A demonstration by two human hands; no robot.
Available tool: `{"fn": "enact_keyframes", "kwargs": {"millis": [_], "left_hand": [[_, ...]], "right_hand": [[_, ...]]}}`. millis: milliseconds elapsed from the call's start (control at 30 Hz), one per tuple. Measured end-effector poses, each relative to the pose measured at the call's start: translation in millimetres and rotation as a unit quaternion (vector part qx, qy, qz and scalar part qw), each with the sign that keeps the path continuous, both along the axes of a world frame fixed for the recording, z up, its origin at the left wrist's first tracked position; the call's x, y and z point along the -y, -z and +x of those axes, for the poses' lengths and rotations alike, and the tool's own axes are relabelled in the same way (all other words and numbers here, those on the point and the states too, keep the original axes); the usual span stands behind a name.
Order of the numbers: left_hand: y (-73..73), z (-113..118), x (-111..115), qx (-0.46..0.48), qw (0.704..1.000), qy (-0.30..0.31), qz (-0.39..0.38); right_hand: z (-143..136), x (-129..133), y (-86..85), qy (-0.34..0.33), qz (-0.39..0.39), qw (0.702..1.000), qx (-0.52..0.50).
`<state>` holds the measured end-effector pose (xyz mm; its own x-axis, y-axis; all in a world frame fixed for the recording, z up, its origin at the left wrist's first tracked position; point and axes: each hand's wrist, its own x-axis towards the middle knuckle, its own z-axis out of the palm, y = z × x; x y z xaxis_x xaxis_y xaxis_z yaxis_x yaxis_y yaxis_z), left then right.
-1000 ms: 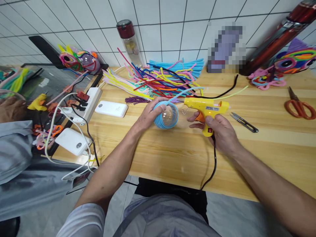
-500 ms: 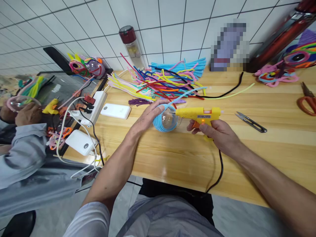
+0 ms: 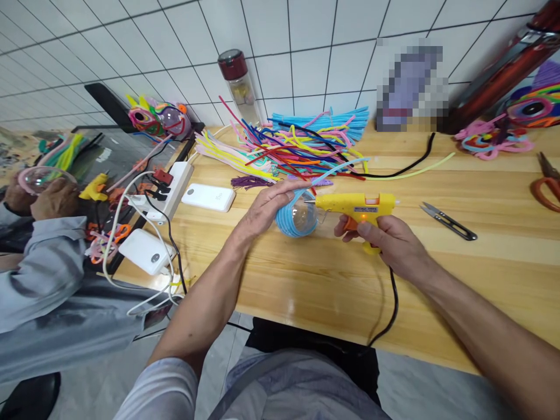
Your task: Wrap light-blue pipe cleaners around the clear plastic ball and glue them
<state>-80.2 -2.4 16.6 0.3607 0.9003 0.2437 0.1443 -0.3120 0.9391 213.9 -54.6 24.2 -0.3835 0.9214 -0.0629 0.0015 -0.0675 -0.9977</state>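
Note:
A clear ball (image 3: 305, 217) wrapped in light-blue fuzzy stem (image 3: 286, 223) rests on the wooden table. My left hand (image 3: 272, 205) grips its upper left side, and the loose end of the stem rises from the fingers to the right. In my right hand (image 3: 391, 236) is a yellow glue gun (image 3: 350, 204), its orange light lit and a finger on the orange trigger. The metal nozzle points left at the ball's upper right edge; whether it touches is too small to tell.
Behind the ball lies a pile of colored stems (image 3: 297, 146). Small snips (image 3: 449, 221) and orange scissors (image 3: 546, 185) lie right. Left are a power bank (image 3: 208, 198), a power strip (image 3: 172, 189) and cables. Another person's hands (image 3: 55, 198) hold a clear ball at far left.
The whole view has shifted slightly, with things sitting a little lower and further right. Both my hands keep nearly the same hold on the ball and the glue gun.

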Motion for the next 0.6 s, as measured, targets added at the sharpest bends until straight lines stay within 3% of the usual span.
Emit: {"fn": "enact_keyframes", "kwargs": {"millis": [233,600], "left_hand": [[3.1,4.5,-0.6,0.034,0.999,-0.012,0.007],[-4.2,2.5,-2.3,-0.005,1.000,-0.005,0.020]], "right_hand": [[-2.1,0.8,1.6,0.011,-0.005,1.000,0.002],[-2.5,0.7,7.5,0.001,-0.007,1.000,-0.019]]}}
